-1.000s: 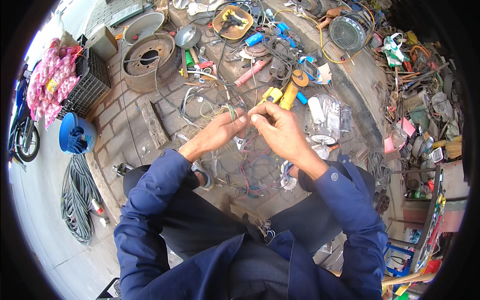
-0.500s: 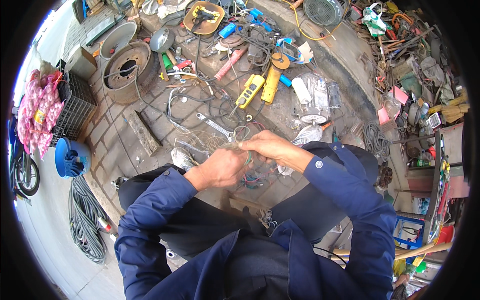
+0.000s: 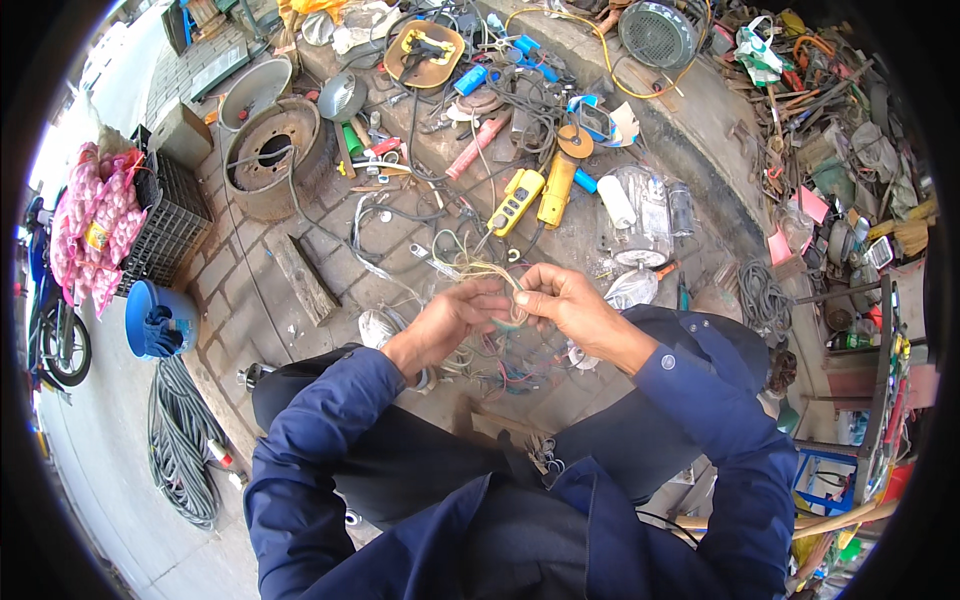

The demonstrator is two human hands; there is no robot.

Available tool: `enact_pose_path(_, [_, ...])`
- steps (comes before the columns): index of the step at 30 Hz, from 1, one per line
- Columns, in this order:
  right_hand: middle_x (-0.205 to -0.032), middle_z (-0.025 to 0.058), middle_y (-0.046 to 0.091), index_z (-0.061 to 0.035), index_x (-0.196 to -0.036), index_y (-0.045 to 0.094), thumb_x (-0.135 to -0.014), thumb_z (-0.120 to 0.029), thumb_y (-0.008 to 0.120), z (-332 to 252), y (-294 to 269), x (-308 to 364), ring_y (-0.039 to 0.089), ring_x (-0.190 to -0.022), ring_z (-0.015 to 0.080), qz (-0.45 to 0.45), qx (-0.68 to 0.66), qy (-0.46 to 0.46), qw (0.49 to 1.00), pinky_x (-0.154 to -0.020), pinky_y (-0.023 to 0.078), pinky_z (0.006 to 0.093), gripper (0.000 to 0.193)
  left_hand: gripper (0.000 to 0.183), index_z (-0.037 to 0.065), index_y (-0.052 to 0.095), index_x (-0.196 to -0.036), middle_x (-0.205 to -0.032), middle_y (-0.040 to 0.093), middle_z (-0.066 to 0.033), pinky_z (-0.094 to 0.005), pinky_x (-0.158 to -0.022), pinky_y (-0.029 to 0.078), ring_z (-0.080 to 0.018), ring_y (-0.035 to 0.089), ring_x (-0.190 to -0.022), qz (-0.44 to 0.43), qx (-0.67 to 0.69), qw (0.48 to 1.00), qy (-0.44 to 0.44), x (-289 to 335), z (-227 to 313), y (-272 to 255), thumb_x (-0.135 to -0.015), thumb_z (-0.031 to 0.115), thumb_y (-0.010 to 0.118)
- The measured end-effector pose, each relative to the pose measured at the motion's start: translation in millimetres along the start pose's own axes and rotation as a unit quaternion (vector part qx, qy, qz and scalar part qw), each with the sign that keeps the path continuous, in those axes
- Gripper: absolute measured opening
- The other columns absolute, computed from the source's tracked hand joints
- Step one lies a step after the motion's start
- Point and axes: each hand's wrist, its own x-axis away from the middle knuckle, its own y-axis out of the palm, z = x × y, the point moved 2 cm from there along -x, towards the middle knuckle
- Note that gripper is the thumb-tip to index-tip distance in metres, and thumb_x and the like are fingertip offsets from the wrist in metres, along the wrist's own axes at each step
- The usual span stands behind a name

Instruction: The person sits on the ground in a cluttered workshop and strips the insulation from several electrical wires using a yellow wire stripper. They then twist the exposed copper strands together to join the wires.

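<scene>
A bundle of thin yellowish and green wires [image 3: 492,268] is between my hands, its loose ends fanning out toward the far side. My right hand [image 3: 568,308] pinches it between thumb and fingers. My left hand [image 3: 452,322] lies beside it with the palm partly turned up and the fingers stretched toward the wires, their tips close to a green loop. Below the hands, tangled coloured wires [image 3: 510,375] lie on the paving between my legs. A metal wrench [image 3: 432,262] lies just beyond my left hand, partly behind the wires.
Farther off lie a yellow push-button control box [image 3: 517,203], a yellow angle grinder [image 3: 558,185] and a clear container [image 3: 640,215]. A rusty wheel rim [image 3: 272,160] and a wooden block [image 3: 300,278] are to the left. A blue bucket [image 3: 160,318] and coiled hose [image 3: 180,440] stand farther left.
My left hand has loosened from a closed grip and its fingers have straightened. The wire bundle now shows more fully, raised in my right hand. The whole view has shifted slightly.
</scene>
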Motion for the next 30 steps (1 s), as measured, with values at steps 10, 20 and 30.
enact_pose_path(10, [-0.079,0.0122,0.066,0.0015,-0.092,0.062,-0.082,-0.013,0.068,41,26,5,0.063,-0.073,0.0204,-0.069,0.156,-0.111,0.979,-0.068,0.05,0.0368,0.019,0.041,0.001,0.059,-0.116,-0.089,0.069,-0.0053,-0.032,-0.072,0.051,-0.0187,0.063,-0.075,0.098,0.23,0.966,0.065,-17,29,-12,-0.108,0.035,0.035])
enact_pose_path(20, [-0.083,0.0191,0.07,-0.0004,-0.088,0.067,-0.088,-0.026,0.065,5,27,-7,0.07,-0.078,0.034,0.056,0.175,-0.172,0.968,-0.069,0.053,0.0436,0.026,0.027,0.002,0.061,-0.113,-0.073,0.06,-0.0016,-0.0237,-0.052,0.039,-0.0093,0.05,-0.057,0.187,-0.14,0.946,0.224,-17,29,-19,-0.107,0.025,0.046])
enact_pose_path(30, [-0.08,0.0324,0.067,0.0119,-0.083,0.067,-0.077,-0.026,0.065,-2,22,-27,0.071,-0.081,0.0437,0.208,0.153,-0.036,0.965,-0.07,0.056,0.0483,0.038,0.025,-0.004,0.052,-0.116,-0.088,0.058,-0.0016,-0.0213,-0.059,0.039,-0.0059,0.05,-0.072,0.135,-0.376,0.893,0.208,-20,-6,-24,-0.107,0.02,0.05])
